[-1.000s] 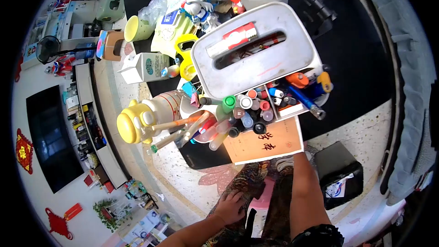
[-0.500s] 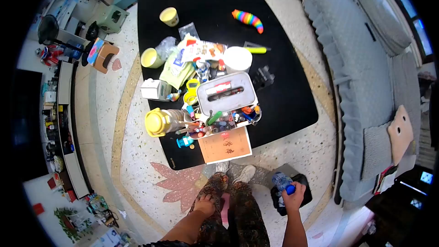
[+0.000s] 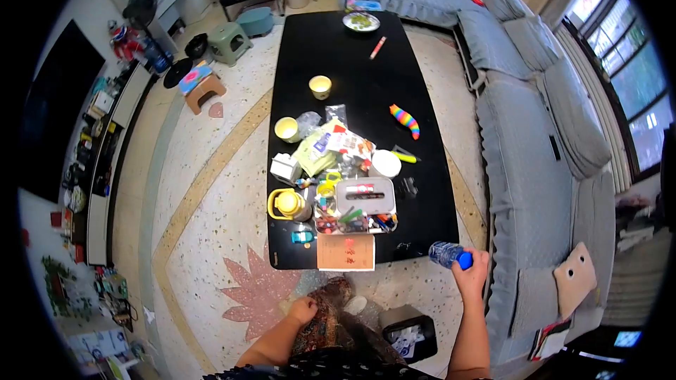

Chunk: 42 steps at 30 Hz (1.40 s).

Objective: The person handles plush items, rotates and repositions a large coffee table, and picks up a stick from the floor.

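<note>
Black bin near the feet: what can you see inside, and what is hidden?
White-and-blue litter shows inside the black bin; whatever lies beneath it, and the bin's bottom, cannot be seen. The bottle is outside it, in the right hand.

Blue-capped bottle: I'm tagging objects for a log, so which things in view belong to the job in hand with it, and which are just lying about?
In the job:
blue-capped bottle
right hand, gripping it

Apparently just lying about, on the black table:
rainbow toy
orange booklet
yellow-lidded flask
white tub
</note>
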Tool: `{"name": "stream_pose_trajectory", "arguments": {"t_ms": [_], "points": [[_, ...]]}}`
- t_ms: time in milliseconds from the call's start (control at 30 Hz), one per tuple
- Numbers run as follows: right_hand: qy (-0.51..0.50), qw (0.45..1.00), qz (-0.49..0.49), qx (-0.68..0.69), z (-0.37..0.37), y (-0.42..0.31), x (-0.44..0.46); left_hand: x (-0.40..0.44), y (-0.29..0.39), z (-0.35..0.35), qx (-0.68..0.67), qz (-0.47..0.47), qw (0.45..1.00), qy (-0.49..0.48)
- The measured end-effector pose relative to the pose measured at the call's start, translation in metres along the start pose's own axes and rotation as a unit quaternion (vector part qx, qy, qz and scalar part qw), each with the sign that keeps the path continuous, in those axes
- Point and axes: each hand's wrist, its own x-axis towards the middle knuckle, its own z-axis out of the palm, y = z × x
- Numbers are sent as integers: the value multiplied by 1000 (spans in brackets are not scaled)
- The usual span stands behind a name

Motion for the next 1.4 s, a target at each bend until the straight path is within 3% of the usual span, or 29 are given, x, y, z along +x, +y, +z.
{"name": "stream_pose_trajectory", "arguments": {"t_ms": [133,167,267,433,500,700,800,1000,1100,1233,1300,1400], "points": [[7,996,-85,-31,21,-34,83,18,-43,12,-63,-61,996,-28],[1,996,-86,-25,28,-44,101,22,-52,12,-18,-52,998,-19],[1,993,-119,-27,54,-67,155,20,-36,-15,-13,-123,992,-19],[-7,990,-138,-24,110,-93,229,33,-38,-21,-55,-119,991,-25],[-26,989,-145,-22,137,-99,254,35,-40,-15,-87,-116,989,36],[-80,990,-113,-12,215,-114,307,22,-29,11,-176,-192,963,77],[-111,980,-163,-36,246,-114,321,15,-14,22,-176,-237,951,90],[-136,975,-164,-68,284,-108,327,21,9,71,-236,-300,921,80],[-159,978,-117,-69,285,-105,335,32,26,84,-261,-285,918,86],[-162,976,-145,-5,268,-79,335,56,46,84,-277,-260,919,108],[-173,975,-82,116,263,-34,333,71,46,86,-288,-271,910,124],[-227,953,69,186,231,58,293,97,29,105,-326,-287,884,171]]}}
